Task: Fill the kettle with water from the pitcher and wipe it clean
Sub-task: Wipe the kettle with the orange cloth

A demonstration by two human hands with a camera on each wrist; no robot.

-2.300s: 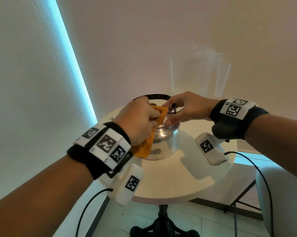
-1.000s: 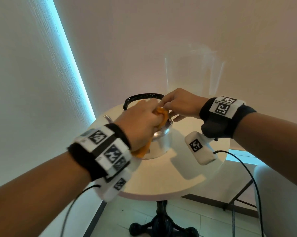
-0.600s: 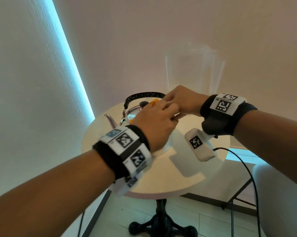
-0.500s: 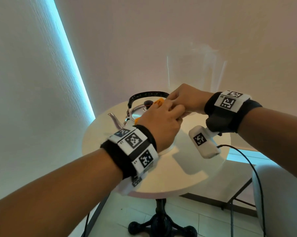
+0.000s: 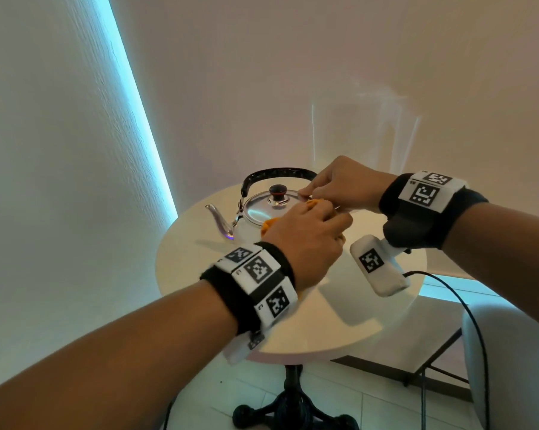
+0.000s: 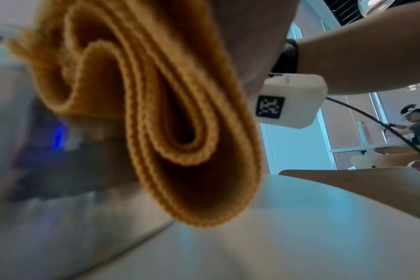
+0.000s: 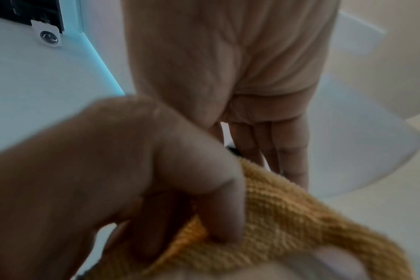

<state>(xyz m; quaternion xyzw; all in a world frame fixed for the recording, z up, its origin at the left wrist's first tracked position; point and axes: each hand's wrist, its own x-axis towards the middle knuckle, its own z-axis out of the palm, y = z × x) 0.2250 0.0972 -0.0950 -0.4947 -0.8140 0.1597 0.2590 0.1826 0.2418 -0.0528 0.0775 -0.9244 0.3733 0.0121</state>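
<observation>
The orange cloth is gripped by the left hand against the kettle; the right hand fingers pinch the kettle's rim. Steady pressure is best kept.

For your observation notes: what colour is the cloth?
Mustard yellow cloth, clearest in the left wrist view.

Kettle — polished, mirror-bright metal; cloth — ribbed orange knit, perhaps microfibre; table smooth, matt.
</observation>
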